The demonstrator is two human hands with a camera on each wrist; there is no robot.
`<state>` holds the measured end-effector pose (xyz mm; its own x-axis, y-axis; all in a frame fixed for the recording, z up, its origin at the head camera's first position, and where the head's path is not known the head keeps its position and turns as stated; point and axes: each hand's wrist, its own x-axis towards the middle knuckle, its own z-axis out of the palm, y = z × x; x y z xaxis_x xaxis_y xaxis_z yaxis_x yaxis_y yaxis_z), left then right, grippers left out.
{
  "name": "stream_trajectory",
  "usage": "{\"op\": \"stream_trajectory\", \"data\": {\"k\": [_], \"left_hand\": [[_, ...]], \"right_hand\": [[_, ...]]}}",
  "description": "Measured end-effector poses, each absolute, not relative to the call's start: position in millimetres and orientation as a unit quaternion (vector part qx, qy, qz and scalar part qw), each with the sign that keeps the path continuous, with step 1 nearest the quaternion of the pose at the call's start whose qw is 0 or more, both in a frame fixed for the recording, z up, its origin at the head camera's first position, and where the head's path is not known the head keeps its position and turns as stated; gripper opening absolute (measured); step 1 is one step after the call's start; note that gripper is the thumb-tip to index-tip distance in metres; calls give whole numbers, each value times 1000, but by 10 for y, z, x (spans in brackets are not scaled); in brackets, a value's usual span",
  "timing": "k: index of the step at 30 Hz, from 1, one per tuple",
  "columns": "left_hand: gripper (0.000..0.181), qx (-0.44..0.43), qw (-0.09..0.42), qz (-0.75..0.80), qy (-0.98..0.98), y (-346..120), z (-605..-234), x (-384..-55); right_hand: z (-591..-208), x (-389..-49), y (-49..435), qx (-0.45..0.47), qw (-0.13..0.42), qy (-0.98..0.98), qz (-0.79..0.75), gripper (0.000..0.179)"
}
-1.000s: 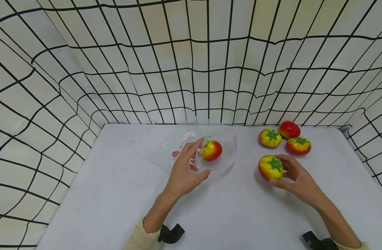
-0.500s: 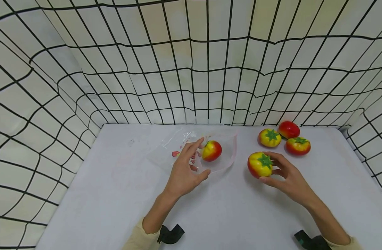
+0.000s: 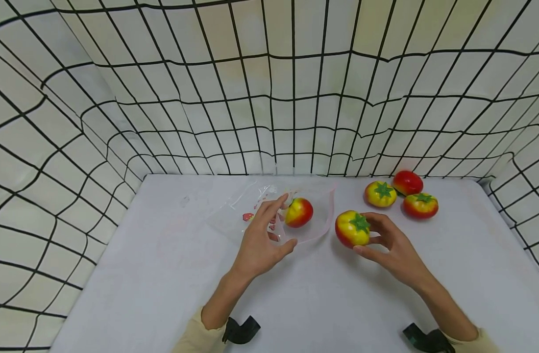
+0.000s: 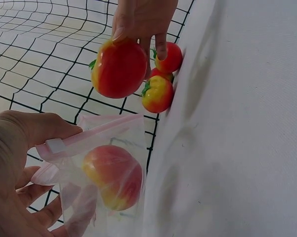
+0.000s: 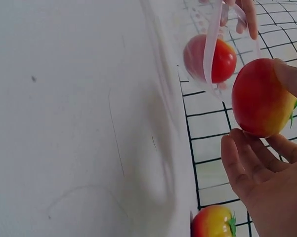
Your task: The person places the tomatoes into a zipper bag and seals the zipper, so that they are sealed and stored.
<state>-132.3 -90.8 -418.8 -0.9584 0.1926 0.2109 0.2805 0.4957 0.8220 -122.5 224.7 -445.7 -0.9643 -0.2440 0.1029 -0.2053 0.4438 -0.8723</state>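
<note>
My right hand (image 3: 395, 250) holds a red-and-yellow toy tomato (image 3: 351, 229) with a green star-shaped top, pinched between thumb and fingers above the table. It is just right of a clear zip bag (image 3: 322, 233) with pink edging. My left hand (image 3: 259, 245) holds the bag near its mouth; in the left wrist view the thumb lies by the white slider (image 4: 55, 145). Another toy tomato (image 3: 299, 213) is inside the bag, seen through the plastic (image 4: 113, 177). In the right wrist view the bag's mouth gapes toward the held tomato (image 5: 259, 98).
Several things stand around: three more toy tomatoes, two with green tops showing (image 3: 380, 194) (image 3: 421, 206) and a red one (image 3: 408, 183), lie together at the back right of the white table (image 3: 163, 274). Black wire netting (image 3: 291, 98) rises along the back and sides.
My right hand has moved left with the toy tomato, from near the other tomatoes to beside the bag. My left hand and the bag have stayed in place.
</note>
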Motion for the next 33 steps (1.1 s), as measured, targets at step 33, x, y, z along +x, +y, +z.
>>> {"op": "stream_trajectory", "data": {"k": [33], "left_hand": [[97, -156, 50, -478, -863, -902, -4159, -1298]], "right_hand": [[-4467, -1330, 1769, -118, -30, 856, -503, 69]]}}
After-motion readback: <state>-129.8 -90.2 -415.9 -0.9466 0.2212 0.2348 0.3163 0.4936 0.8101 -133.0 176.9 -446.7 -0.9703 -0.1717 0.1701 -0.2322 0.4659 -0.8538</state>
